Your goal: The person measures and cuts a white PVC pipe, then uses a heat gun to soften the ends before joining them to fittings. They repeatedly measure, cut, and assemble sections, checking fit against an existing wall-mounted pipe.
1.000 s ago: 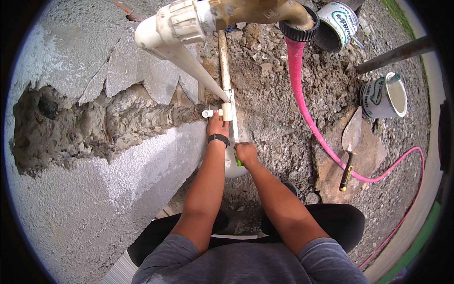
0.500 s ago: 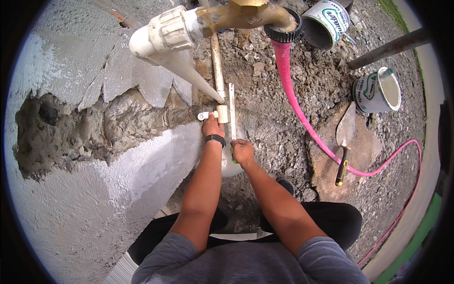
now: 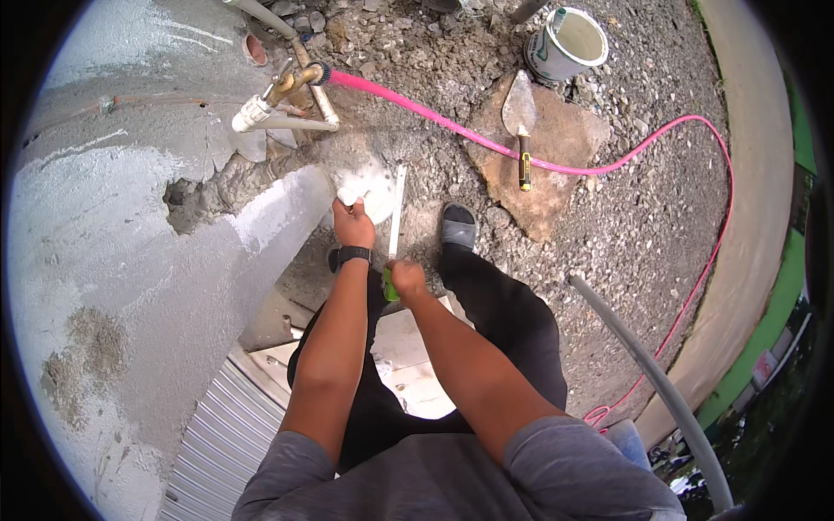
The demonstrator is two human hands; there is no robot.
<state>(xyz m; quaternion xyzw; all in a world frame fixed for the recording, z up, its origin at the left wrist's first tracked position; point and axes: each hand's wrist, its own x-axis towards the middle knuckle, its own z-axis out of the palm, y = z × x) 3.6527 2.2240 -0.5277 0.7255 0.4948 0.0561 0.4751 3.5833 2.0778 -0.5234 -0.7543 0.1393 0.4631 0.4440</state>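
Note:
My left hand [image 3: 354, 224], with a dark band on its wrist, is closed round a white plastic pipe fitting [image 3: 349, 195]; my fingers hide part of it. Just to its right and nearer me, my right hand [image 3: 408, 278] grips a tape measure with a green body [image 3: 390, 285]. Its pale tape [image 3: 397, 208] sticks out straight, away from me. Beyond both hands, a brass tap [image 3: 300, 80] joins a white pipe [image 3: 300, 124] by the wall. A pink hose [image 3: 395, 98] runs from the tap toward the right.
A broken hollow [image 3: 230, 187] cuts into the grey wall on the left. A trowel [image 3: 519, 108] lies on a flat stone slab [image 3: 547, 204], near a white bucket [image 3: 565, 52]. A grey pipe [image 3: 656, 369] slants at the right. My sandalled foot [image 3: 459, 227] stands on gravel.
My view has risen and drawn back from the tap. Both hands have come away from the pipework, the left with the fitting, the right with the tape measure still extended.

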